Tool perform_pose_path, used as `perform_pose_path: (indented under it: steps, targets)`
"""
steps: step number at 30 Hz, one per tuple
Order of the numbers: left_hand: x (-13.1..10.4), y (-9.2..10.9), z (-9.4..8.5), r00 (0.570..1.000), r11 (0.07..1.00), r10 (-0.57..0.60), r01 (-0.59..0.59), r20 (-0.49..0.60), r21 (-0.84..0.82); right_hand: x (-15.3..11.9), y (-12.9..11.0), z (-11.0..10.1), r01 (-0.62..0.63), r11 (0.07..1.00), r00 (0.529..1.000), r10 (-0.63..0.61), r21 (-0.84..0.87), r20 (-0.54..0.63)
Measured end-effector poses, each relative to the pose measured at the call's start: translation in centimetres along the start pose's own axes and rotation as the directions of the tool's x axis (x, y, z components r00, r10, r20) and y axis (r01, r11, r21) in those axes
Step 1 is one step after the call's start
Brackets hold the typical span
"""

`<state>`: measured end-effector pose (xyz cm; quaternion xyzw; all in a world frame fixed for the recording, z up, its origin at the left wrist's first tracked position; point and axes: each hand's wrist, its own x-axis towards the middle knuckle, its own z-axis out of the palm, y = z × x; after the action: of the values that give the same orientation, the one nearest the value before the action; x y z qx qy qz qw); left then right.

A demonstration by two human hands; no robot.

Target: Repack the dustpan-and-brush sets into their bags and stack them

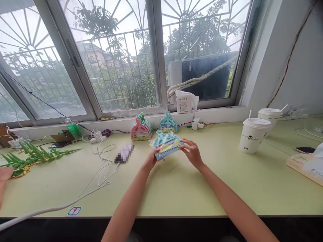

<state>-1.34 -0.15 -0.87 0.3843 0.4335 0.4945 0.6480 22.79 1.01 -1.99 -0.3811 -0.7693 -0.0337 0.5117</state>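
Observation:
A teal mini dustpan and brush set [167, 145] in clear plastic wrap is held above the table between both hands. My left hand [150, 159] grips its lower left corner. The fingers of my right hand [191, 150] close on its right edge. Behind it, another teal dustpan set [168, 123] stands upright near the window ledge. To the left of that is a row of several dustpan sets [140, 130], with a pink one in front and green ones behind.
Two white lidded cups [253, 136] with straws stand at right, near a tissue pack [306, 164]. A blurred phone-like object [124, 153] on a white cable [75, 200] lies left. Another person's hand [5, 173] is by green plant-like pieces [32, 156]. Power adapters [98, 136] sit behind.

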Motion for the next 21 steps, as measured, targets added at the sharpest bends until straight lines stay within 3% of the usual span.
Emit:
perform_pose_path:
  steps: [3,6,13,16,18,21]
  targets:
    - [0.1,-0.4,-0.3,0.995,0.990,-0.072,0.062,0.072,0.127,0.1,0.9,0.3,-0.097,0.985,0.994,0.102,0.143,-0.026]
    - [0.2,-0.6,-0.6,0.989,0.972,-0.113,0.090,0.095,0.218,-0.2,1.6,0.7,-0.205,0.944,0.978,0.205,0.259,0.025]
    - [-0.3,-1.1,-0.2,0.968,0.944,-0.036,-0.048,0.247,0.327,-0.9,2.5,1.9,-0.453,0.808,0.885,0.460,0.377,0.076]
    - [-0.4,-1.0,0.0,0.972,0.918,-0.002,-0.092,0.237,0.385,-1.1,2.9,2.2,-0.624,0.635,0.755,0.641,0.456,0.140]
    - [-0.6,-0.8,0.1,0.973,0.908,-0.004,-0.093,0.229,0.410,-1.2,3.1,2.5,-0.705,0.475,0.677,0.673,0.527,0.299]
    - [-1.1,-0.4,0.2,0.945,0.916,-0.037,-0.098,0.326,0.390,-1.4,3.5,2.6,-0.718,0.342,0.653,0.632,0.607,0.416]
